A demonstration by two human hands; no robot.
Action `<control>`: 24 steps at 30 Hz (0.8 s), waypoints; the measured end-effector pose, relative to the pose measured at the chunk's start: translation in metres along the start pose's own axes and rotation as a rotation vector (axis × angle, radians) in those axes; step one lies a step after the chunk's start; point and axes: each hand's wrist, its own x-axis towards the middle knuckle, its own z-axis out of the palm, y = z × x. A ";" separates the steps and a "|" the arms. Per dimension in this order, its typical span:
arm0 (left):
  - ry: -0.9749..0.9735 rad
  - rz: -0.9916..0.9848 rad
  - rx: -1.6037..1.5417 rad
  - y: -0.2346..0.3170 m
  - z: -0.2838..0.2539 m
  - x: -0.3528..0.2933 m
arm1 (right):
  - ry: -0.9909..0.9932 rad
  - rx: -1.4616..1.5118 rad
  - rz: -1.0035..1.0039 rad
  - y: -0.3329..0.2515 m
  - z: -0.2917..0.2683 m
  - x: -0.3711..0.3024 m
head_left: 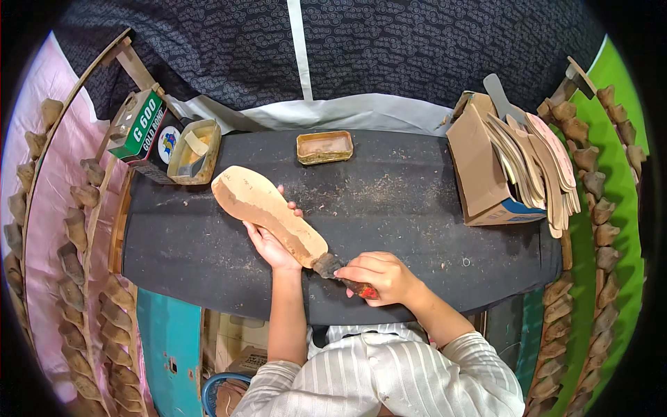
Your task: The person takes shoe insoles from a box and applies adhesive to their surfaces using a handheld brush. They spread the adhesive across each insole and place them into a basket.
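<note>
The tan, shoe-sole-shaped sheet (267, 208) looks matt — darker and rougher where patched; the black cloth-covered surface (396, 236) is matt, speckled; the brown open box (479, 167), plain matt cardboard.

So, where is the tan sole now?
In the head view, the tan sole is left of centre, held in the left hand, its lower end beside the brush in the right hand.

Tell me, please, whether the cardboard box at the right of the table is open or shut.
Open: several flat, sole-shaped pieces stick out of the cardboard box, well past its edge.
</note>
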 end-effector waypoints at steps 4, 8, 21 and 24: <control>-0.009 0.004 0.000 -0.001 0.001 0.000 | 0.074 -0.029 0.003 -0.004 0.010 0.002; -0.004 0.001 -0.012 -0.001 0.001 -0.001 | 0.023 0.004 -0.002 -0.002 0.003 0.000; -0.044 -0.022 -0.084 -0.001 0.001 0.000 | 0.068 -0.038 0.065 -0.002 -0.004 0.003; -0.050 -0.022 -0.088 -0.001 0.001 -0.001 | 0.161 -0.107 0.075 -0.002 -0.007 0.004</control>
